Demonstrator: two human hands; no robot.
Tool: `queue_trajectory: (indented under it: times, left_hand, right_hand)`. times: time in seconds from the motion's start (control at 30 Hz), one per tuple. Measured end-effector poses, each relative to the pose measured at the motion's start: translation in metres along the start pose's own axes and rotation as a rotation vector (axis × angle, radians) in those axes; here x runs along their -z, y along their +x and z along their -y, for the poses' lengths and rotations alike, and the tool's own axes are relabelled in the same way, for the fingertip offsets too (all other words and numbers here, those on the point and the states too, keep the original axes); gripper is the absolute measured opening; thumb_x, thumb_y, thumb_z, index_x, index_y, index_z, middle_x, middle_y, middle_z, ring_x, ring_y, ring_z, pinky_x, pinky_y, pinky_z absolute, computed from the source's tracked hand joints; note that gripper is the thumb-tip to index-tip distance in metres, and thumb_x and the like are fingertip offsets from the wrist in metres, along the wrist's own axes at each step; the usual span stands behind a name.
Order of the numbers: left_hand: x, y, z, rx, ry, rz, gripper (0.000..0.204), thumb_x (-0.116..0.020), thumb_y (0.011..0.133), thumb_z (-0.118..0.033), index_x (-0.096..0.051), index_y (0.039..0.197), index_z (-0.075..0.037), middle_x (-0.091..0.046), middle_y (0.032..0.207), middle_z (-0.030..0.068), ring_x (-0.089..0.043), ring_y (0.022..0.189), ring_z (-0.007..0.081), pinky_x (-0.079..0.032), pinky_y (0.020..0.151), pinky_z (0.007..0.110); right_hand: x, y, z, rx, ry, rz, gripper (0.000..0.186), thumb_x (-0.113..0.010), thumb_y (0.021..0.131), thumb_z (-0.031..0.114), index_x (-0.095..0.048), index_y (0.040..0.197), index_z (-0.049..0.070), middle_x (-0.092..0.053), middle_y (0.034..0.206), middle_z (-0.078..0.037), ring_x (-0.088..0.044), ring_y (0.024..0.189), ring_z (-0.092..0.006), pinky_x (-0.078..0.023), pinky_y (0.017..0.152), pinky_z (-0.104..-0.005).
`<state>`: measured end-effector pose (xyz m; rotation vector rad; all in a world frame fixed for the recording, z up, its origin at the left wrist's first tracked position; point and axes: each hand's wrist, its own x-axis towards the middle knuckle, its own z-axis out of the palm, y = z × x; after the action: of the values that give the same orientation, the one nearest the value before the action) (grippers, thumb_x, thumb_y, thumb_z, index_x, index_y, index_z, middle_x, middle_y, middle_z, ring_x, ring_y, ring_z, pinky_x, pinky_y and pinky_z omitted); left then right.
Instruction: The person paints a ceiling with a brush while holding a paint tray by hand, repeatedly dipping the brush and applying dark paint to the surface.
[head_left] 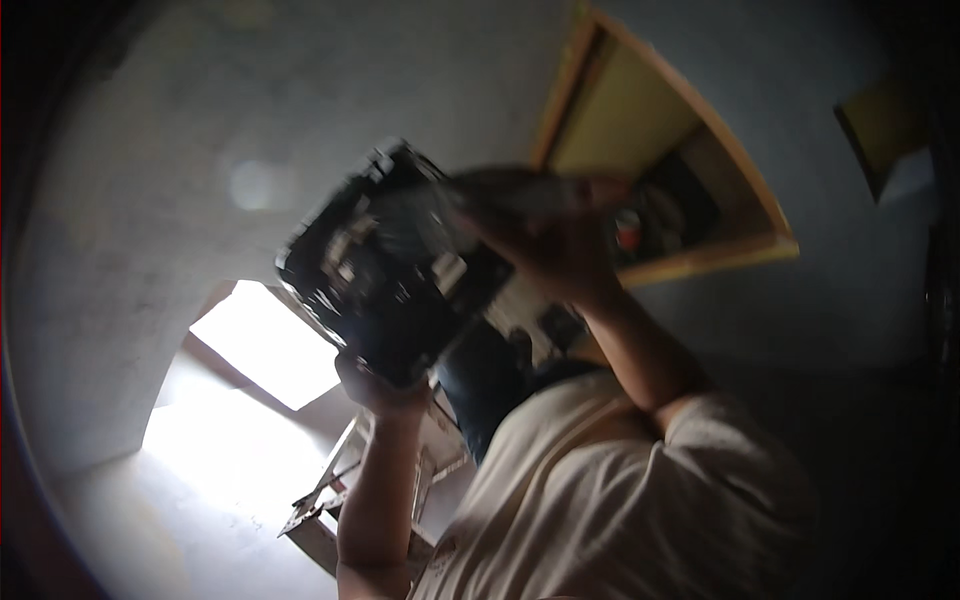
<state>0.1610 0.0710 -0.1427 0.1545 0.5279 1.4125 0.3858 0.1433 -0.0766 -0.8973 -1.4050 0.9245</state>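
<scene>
A black, shallow plastic tray [385,330] is held up tilted in front of me. Pale lumps and smears lie on its dark inner side. My left hand [385,390] is closed round its lower edge, with the fingers partly hidden behind it. My right hand [560,255] is at the tray's right side, closed on a flat, blade-like tool [525,188]. The tool is smeared by motion, and its far end overlaps the tray's upper right. Whether it touches the tray I cannot tell.
A grey plastered wall [230,90] spreads behind the tray. At the upper right is a wood-framed recess [785,245] with dark things and a small orange object [628,229]. Bright light fills an opening [265,340] at the left. A worn stand or ladder-like frame [335,490] is below.
</scene>
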Motion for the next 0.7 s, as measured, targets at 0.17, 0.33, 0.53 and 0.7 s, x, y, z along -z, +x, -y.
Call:
queue_trajectory:
  times: [0.17,0.33,0.53,0.7]
  left_hand:
    - [-0.002,0.000,0.007,-0.137,0.145,-0.108,0.042,-0.051,0.094,-0.042,-0.065,0.111,-0.006,-0.069,0.113,0.0069,-0.068,0.100,0.0245,-0.056,0.090,0.039]
    - [0.032,0.005,0.020,-0.724,1.219,0.062,0.051,-0.049,0.102,-0.035,-0.054,0.137,0.001,-0.065,0.131,0.0184,-0.066,0.119,0.0324,-0.053,0.105,0.047]
    - [0.040,0.014,0.023,-0.815,0.645,0.238,0.047,-0.052,0.101,-0.035,-0.054,0.133,0.000,-0.064,0.132,0.0191,-0.066,0.118,0.0330,-0.056,0.102,0.049]
    - [0.021,0.011,0.013,-0.690,0.729,0.010,0.048,-0.053,0.099,-0.037,-0.055,0.131,0.000,-0.064,0.132,0.0189,-0.066,0.118,0.0326,-0.056,0.101,0.049]
  right_hand:
    - [-0.004,0.002,0.003,0.188,-0.154,0.079,0.019,-0.074,0.094,0.008,-0.075,0.113,0.006,-0.074,0.123,-0.008,-0.072,0.112,-0.0205,-0.058,0.094,-0.0342]
    - [0.003,0.006,0.006,0.225,-0.163,0.152,0.030,-0.073,0.093,-0.001,-0.071,0.122,-0.001,-0.073,0.125,-0.015,-0.073,0.107,-0.0215,-0.060,0.093,-0.0318]
    - [-0.017,0.007,0.008,0.383,-0.028,0.082,0.033,-0.079,0.090,0.012,-0.073,0.122,0.005,-0.071,0.129,-0.013,-0.073,0.109,-0.0253,-0.061,0.085,-0.0359]
    - [-0.043,-0.030,0.000,0.455,-0.366,0.098,0.040,-0.072,0.087,0.024,-0.070,0.125,0.013,-0.062,0.142,-0.005,-0.058,0.129,-0.0286,-0.054,0.100,-0.0423]
